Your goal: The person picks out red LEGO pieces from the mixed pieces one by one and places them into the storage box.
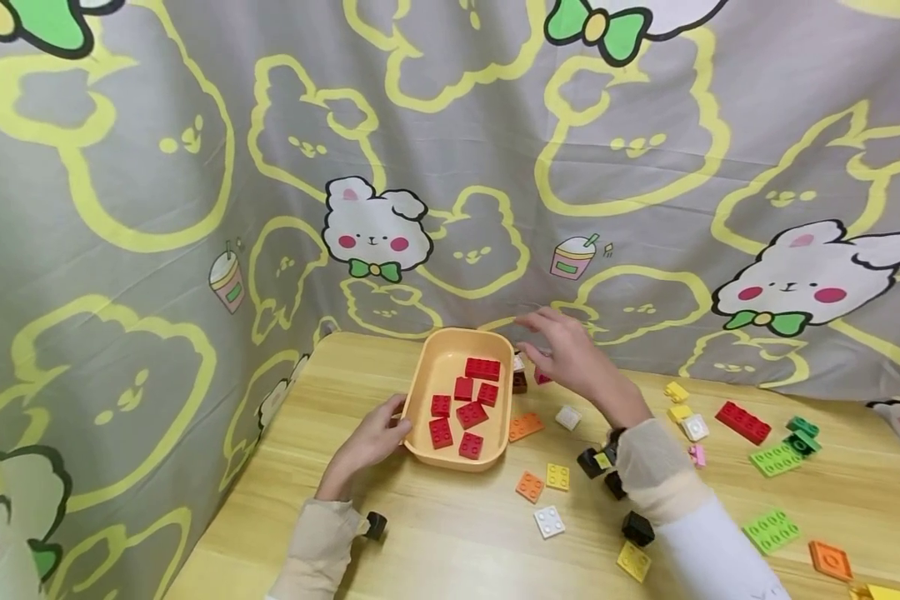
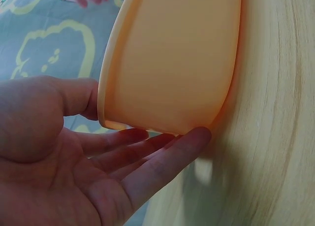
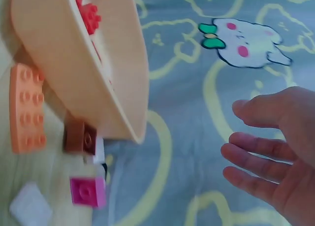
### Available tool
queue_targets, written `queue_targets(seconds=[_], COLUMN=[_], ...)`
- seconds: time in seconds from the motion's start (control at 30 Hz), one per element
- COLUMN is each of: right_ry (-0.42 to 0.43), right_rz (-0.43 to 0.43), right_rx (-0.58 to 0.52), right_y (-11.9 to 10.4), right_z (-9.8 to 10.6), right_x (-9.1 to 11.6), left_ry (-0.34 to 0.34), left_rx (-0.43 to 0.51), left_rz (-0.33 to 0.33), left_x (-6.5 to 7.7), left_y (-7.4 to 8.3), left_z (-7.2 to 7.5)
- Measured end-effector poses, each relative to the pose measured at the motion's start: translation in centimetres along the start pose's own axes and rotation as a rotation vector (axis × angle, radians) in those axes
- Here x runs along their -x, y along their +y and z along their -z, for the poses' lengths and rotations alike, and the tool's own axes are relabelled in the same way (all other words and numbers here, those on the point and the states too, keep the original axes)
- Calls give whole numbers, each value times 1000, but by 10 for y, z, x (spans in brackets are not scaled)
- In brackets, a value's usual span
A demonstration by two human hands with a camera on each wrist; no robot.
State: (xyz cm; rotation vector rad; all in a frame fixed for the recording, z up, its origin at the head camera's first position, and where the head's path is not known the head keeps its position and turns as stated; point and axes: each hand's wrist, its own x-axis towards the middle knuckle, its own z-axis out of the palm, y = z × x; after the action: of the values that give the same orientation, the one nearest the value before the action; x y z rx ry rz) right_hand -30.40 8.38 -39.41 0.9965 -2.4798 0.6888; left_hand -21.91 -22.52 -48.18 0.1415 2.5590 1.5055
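A light orange plastic tray [image 1: 438, 357] stands on the table with several red building bricks [image 1: 472, 415] lying inside. My left hand [image 1: 371, 435] grips the tray's near left side. In the left wrist view its thumb is at the rim, and its fingers support the outer wall [image 2: 172, 68]. Beyond the tray's right rim, my right hand [image 1: 570, 354] is raised with nothing in it. The right wrist view shows its fingers [image 3: 258, 154] extended and spread, apart from the tray. Below it lie a brown brick [image 3: 78, 136] and a pink brick [image 3: 88, 191].
An orange brick [image 1: 526, 427] lies close by the tray's right side. Farther right are a long red brick [image 1: 743, 422], light green bricks [image 1: 771, 531] and black bricks [image 1: 637, 528]. A patterned curtain [image 1: 487, 167] hangs behind the wooden table [image 1: 435, 533].
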Motion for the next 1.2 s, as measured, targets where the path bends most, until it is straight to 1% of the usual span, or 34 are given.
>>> queue_targets(seconds=[0.13, 0.23, 0.37, 0.47, 0.57, 0.7, 0.87, 0.93, 1.07, 1.1, 1.17, 1.2], right_ry=[42, 55, 67, 83, 98, 110, 127, 134, 130, 121, 102, 93], right_rz=[12, -3, -57, -99, -140, -203, -258, -273, -315, -335, -369, -386], right_rx=[24, 53, 76, 101, 128, 167, 213, 224, 234, 232, 225, 220], right_y=[7, 12, 20, 31, 43, 57, 72, 77, 91, 94, 102, 105], right_z=[17, 26, 40, 49, 58, 73, 90, 95, 101, 102, 104, 105], right_x=[23, 40, 63, 82, 104, 136, 168, 179, 198, 203, 211, 214], left_ry=[-1, 12, 21, 15, 5, -2, 12, 24, 37, 41, 38, 37], left_rx=[22, 18, -2, -15, -20, -4, 17, 12, 3, -2, -4, -6], left_rz=[-8, -6, 2, -1, 18, 37, 18, 15, 8, 11, 6, 4], left_x=[0, 0, -1, -2, -2, -1, 0, 1, 11, 12, 12, 11], left_y=[0, 1, 1, 1, 0, 0, 1, 3, 24, 26, 26, 22], left_z=[-1, 0, 2, 2, 0, -2, -3, -4, -3, -3, -3, -4])
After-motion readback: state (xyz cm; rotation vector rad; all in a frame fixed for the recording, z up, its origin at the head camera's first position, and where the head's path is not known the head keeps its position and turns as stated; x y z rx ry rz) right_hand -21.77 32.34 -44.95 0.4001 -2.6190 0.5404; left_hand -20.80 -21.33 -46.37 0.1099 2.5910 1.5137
